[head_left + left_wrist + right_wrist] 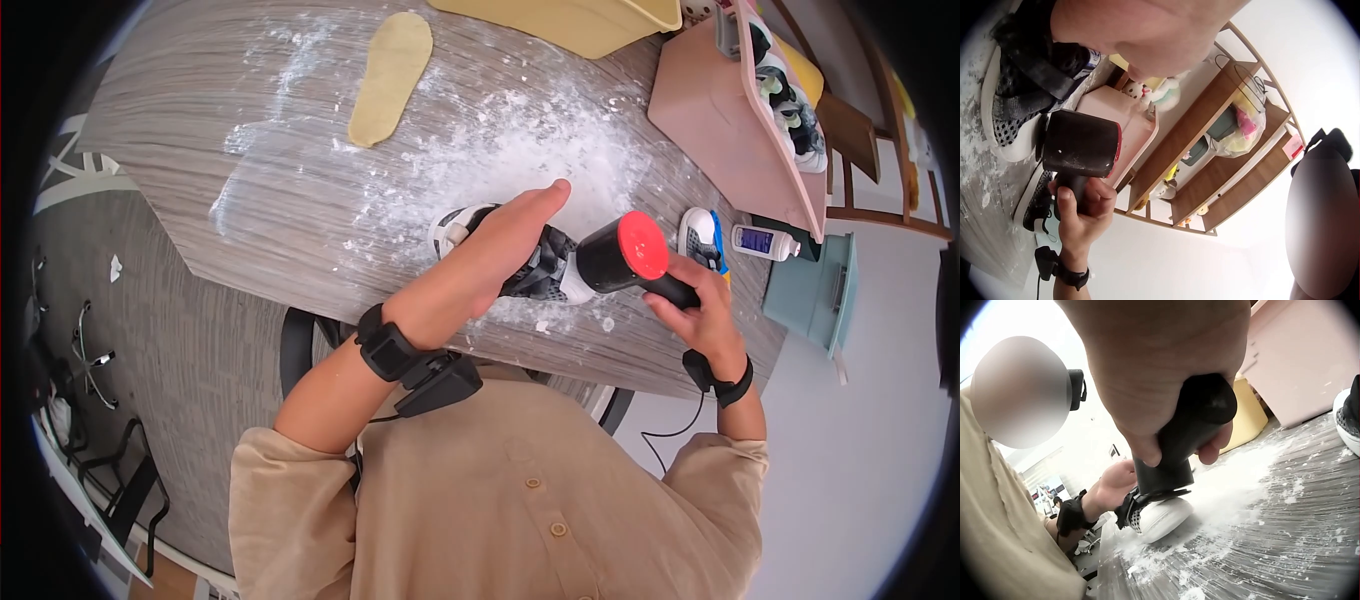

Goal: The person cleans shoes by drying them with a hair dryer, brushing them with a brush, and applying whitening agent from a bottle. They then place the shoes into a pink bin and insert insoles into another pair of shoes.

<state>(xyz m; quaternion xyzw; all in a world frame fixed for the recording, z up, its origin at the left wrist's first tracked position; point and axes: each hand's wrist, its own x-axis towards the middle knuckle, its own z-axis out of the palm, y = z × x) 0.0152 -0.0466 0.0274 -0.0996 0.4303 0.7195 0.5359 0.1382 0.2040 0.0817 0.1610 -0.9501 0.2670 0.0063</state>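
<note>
A black-and-white sneaker (545,270) with dark straps and a white toe is at the near part of the powder-dusted table (300,190). My left hand (500,245) holds it from above, across its opening; one digit sticks out past the far side, and the other fingers are mostly hidden. My right hand (708,312) grips the handle of a black hair dryer (605,258) with a red end cap. The dryer's flat nozzle is right at the sneaker's toe (1169,519), as the right wrist view shows.
White powder (560,150) covers much of the tabletop. A yellowish insole (392,75) lies at the back left. A yellow bin (590,25), a pink bin (715,125) holding shoes, another sneaker (697,236), a white bottle (765,242) and a teal box (812,290) stand along the back and right.
</note>
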